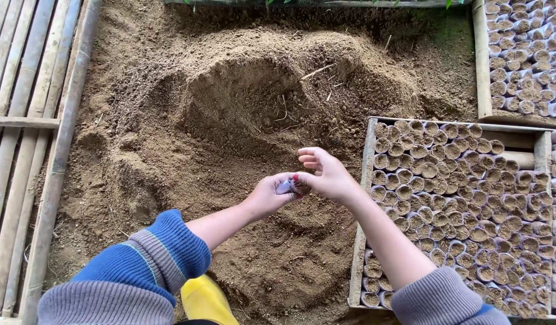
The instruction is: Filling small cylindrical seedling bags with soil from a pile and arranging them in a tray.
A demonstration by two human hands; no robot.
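A broad heap of brown soil (242, 120) fills the frame's middle, bamboo slats (25, 120) at the left edge. At right, a wooden tray (367, 180) holds packed soil-filled tubes (459, 198). At centre the left hand (267, 195) pinches a small clear tube (286, 186); the right hand (329, 174) touches its top, fingers pressed together.

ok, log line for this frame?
left hand: holds small tube pot | right hand: fingertips at pot mouth | below: soil heap | right: wooden tray of filled pots
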